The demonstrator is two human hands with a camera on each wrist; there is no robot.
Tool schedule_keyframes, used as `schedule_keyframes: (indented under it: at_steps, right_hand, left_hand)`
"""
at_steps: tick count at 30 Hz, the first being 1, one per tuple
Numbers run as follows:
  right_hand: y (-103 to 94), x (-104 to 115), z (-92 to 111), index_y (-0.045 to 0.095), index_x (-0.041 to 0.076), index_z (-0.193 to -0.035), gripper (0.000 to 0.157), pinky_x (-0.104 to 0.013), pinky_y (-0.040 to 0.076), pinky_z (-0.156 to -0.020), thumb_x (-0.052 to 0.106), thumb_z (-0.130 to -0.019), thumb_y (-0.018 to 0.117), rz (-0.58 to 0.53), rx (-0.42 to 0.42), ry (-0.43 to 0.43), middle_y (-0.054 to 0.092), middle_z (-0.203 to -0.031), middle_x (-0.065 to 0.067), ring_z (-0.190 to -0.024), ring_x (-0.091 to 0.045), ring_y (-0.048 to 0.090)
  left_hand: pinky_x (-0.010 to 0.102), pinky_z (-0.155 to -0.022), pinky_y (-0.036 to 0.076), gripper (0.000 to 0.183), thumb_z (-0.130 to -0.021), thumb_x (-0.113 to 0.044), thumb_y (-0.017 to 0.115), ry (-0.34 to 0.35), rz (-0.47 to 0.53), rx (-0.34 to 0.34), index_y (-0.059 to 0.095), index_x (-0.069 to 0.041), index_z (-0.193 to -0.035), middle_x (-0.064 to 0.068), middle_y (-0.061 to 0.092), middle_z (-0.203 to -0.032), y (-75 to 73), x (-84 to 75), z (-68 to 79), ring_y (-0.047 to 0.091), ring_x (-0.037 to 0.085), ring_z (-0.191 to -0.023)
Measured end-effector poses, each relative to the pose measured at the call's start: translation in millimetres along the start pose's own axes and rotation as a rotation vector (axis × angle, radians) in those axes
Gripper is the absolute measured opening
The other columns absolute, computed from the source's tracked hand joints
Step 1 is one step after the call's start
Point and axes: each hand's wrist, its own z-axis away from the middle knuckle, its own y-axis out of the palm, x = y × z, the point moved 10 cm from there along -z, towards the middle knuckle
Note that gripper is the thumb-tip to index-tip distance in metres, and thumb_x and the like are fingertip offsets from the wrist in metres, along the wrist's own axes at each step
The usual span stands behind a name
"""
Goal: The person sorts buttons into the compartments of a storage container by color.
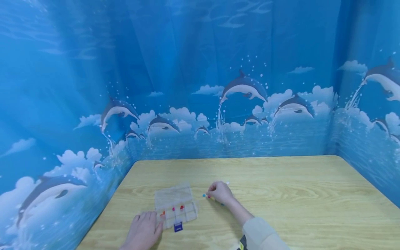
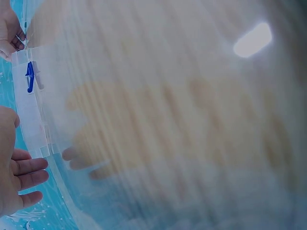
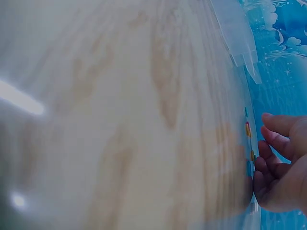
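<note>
And here's the right hand [image 1: 220, 193] low over the counter [image 1: 297, 201], out to the right of the clear box [image 1: 190, 216], its fingers bent and their tips bunched right beside a row of tiny pieces. A blue piece [image 1: 204, 195] sits just left of those tips, a pinkish-red piece [image 1: 209, 197] right under them, yellow and more blue in the hand's shadow, and a white piece [image 1: 227, 182] lies beyond, toward the counter's far edge. The step looks like picking these up, and with pieces this flat, the sound technique would be a light pinch with thumb and forefinger, tips skimming the wood, one piece at a time, so the neighbours don't skid. Is anything in that pinch? Can't tell: the right wrist view has thumb and forefinger close together, the other fingers curled, no piece plainly between them. Over on the other side, nearer the counter's left edge, the left hand [image 1: 145, 229] is unclenched, fingers extended at the box's near left corner, gripping nothing; a light steadying press there would serve well, kept clear of the compartments. The lid [image 1: 173, 198] lies back toward the far edge, the blue tag [image 1: 178, 226] hangs at the near side, and inside are an orange piece [image 1: 163, 213], a pink piece [image 1: 173, 209] and a red piece [image 1: 182, 207].
</note>
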Motion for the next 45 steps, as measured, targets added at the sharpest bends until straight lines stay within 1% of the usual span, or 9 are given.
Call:
schedule_keyframes:
  at_steps: [4,9,14,21,29,32,39,45]
  right_hand:
    - [0.9,0.2,1.0,0.065,0.007,-0.072,0.008,-0.025,0.041,-0.053,0.009,-0.077,0.071,0.006,0.013,-0.01,0.058,-0.065,0.003,-0.058,-0.011,0.047]
    - [2.4,-0.6,0.5,0.065,0.005,-0.078,0.007,-0.026,0.044,-0.058,0.008,-0.076,0.071,-0.026,0.054,-0.009,0.06,-0.071,0.001,-0.064,-0.012,0.051]
    - [1.2,0.8,-0.3,0.065,0.004,-0.08,0.007,-0.025,0.045,-0.058,0.006,-0.077,0.071,-0.026,0.074,-0.022,0.059,-0.072,0.001,-0.064,-0.012,0.052]
    - [1.6,3.2,-1.0,0.065,0.004,-0.079,0.008,-0.026,0.046,-0.061,0.006,-0.076,0.072,0.014,0.088,-0.042,0.059,-0.073,0.001,-0.066,-0.012,0.052]
    - [3.9,3.0,-1.9,0.065,0.007,-0.077,0.009,-0.029,0.046,-0.065,0.008,-0.075,0.073,0.1,0.081,-0.06,0.059,-0.073,0.003,-0.068,-0.012,0.053]
    - [4.5,3.9,-1.9,0.065,0.008,-0.075,0.009,-0.029,0.046,-0.065,0.009,-0.074,0.074,0.136,0.075,-0.069,0.059,-0.072,0.004,-0.067,-0.011,0.052]
    - [7.1,4.6,-1.8,0.063,0.01,-0.072,0.011,-0.027,0.043,-0.059,0.009,-0.075,0.073,0.18,0.082,-0.059,0.056,-0.069,0.004,-0.063,-0.012,0.049]
    - [7.5,6.0,-0.3,0.061,0.01,-0.069,0.012,-0.026,0.041,-0.055,0.007,-0.075,0.072,0.19,0.094,-0.059,0.054,-0.066,0.004,-0.06,-0.012,0.048]
  left_hand:
    - [0.047,-0.075,0.041,0.028,-0.088,-0.032,0.058,0.007,0.001,-0.011,0.056,-0.004,-0.091,0.006,0.055,-0.081,-0.9,-0.1,0.8,0.054,0.026,-0.082]
    - [0.047,-0.075,0.041,0.027,-0.088,-0.032,0.057,0.002,0.0,-0.005,0.056,-0.005,-0.091,0.005,0.054,-0.081,-0.7,-0.1,0.4,0.054,0.025,-0.081]
    - [0.047,-0.076,0.041,0.028,-0.088,-0.033,0.057,0.003,-0.005,-0.011,0.056,-0.005,-0.09,0.005,0.053,-0.08,-1.2,-0.7,-0.4,0.053,0.025,-0.081]
    - [0.047,-0.076,0.041,0.028,-0.087,-0.033,0.058,0.012,-0.012,-0.031,0.056,-0.005,-0.089,0.005,0.054,-0.08,-1.7,-0.7,-0.3,0.053,0.025,-0.081]
    - [0.048,-0.078,0.041,0.03,-0.088,-0.033,0.057,0.005,-0.003,-0.02,0.056,-0.004,-0.093,0.006,0.055,-0.083,0.2,0.2,-0.3,0.054,0.026,-0.084]
    - [0.048,-0.078,0.041,0.03,-0.088,-0.034,0.057,0.004,-0.001,-0.014,0.056,-0.004,-0.093,0.006,0.055,-0.083,0.7,0.2,0.0,0.054,0.026,-0.084]
    - [0.048,-0.078,0.041,0.028,-0.088,-0.033,0.057,0.007,-0.004,-0.017,0.056,-0.005,-0.091,0.006,0.055,-0.082,1.9,1.0,-0.7,0.054,0.025,-0.083]
    - [0.047,-0.077,0.042,0.028,-0.087,-0.033,0.058,-0.005,-0.007,0.006,0.056,-0.005,-0.092,0.006,0.055,-0.082,3.2,2.5,-1.1,0.054,0.025,-0.083]
